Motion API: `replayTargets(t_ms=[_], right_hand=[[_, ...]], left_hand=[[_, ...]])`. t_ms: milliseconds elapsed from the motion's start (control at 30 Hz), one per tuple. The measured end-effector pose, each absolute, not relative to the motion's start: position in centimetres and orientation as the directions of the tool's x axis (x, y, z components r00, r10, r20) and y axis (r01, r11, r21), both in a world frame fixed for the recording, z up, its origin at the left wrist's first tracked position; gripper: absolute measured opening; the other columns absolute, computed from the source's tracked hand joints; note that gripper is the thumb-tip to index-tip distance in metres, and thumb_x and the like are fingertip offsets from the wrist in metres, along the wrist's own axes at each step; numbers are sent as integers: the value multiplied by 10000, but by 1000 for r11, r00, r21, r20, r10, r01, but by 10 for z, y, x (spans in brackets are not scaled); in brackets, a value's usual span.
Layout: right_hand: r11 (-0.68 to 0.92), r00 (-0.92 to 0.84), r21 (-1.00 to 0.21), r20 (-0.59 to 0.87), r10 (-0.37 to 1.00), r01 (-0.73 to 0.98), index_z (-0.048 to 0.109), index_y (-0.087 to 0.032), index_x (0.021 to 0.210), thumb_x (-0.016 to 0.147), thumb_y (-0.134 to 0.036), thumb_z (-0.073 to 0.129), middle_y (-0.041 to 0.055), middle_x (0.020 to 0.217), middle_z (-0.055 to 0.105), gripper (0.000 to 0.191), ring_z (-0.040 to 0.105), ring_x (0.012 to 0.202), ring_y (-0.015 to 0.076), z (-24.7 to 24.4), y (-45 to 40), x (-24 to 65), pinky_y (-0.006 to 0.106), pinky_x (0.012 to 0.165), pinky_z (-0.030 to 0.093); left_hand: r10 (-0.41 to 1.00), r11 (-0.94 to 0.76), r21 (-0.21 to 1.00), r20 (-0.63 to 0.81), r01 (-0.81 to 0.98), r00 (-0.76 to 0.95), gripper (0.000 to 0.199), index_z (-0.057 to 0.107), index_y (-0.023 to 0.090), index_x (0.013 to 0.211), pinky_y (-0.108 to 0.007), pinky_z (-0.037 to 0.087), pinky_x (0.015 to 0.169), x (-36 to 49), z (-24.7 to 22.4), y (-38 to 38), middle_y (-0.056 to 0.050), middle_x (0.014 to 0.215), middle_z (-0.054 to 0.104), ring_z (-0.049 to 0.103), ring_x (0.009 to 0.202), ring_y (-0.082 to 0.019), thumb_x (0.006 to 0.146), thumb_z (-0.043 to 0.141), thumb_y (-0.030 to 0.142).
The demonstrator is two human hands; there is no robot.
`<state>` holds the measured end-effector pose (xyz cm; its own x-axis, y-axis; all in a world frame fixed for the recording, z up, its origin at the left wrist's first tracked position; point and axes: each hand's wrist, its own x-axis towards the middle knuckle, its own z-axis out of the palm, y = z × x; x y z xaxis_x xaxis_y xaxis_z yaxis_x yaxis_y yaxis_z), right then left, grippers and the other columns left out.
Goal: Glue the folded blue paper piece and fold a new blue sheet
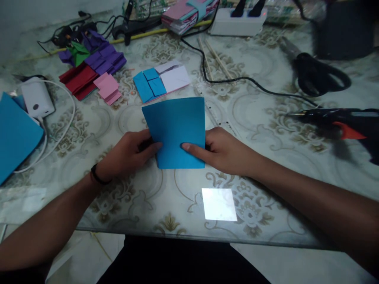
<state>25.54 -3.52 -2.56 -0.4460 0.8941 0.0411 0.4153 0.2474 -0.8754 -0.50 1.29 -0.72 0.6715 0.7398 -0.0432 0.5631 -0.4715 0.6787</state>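
Observation:
A blue paper sheet (177,126) is held up off the patterned tabletop, facing me near the middle of the view. My left hand (133,150) pinches its left edge, thumb in front and the other fingers partly hidden. At the right edge my right hand (220,150) grips it too, its thumb lying across the front and its fingers behind. Just beyond the sheet lies a folded blue and white paper piece (174,81). Folded pink paper (108,88), red paper (78,81) and purple paper (106,59) lie at the back left.
A glue gun (349,124) and black-handled scissors (319,73) lie on the right. A black cable crosses to a white power strip (238,21). On the left are a white device (38,96) with a cable and more blue paper (17,138). A ruler (219,114) lies behind my right hand.

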Motion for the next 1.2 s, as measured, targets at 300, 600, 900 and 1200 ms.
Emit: replayTargets(t_ms=[300,600,900,1200], right_hand=[[245,-444,-873,37,895,421,445,-204,638,1015,-481,546,-56,524,455,478,432,478,91,-25,-36,255,234,480,310],[269,-459,-870,56,887,414,440,-203,637,1021,-449,540,-54,534,448,466,423,487,90,-26,-35,256,232,488,314],[254,-447,-873,47,893,416,454,-201,648,1014,-447,542,-51,539,466,450,435,487,92,-26,-35,255,235,492,318],[248,-451,-875,38,892,416,456,-200,639,1010,-435,547,-48,545,460,449,433,491,92,-24,-35,255,240,497,321]], left_hand=[[729,-479,690,-31,542,684,310,568,191,787,-269,368,520,-5,-7,13,33,634,564,495,557,-124,1007,586,409],[735,-480,677,-36,557,677,303,578,190,790,-277,356,523,-3,-7,13,30,638,567,489,559,-127,1002,584,407],[734,-482,679,-32,554,678,306,567,191,775,-271,358,525,-3,-6,14,37,626,562,488,555,-124,995,588,403],[741,-471,686,-33,554,670,298,559,193,765,-269,358,511,-3,-6,13,36,628,564,472,552,-121,989,592,387]])
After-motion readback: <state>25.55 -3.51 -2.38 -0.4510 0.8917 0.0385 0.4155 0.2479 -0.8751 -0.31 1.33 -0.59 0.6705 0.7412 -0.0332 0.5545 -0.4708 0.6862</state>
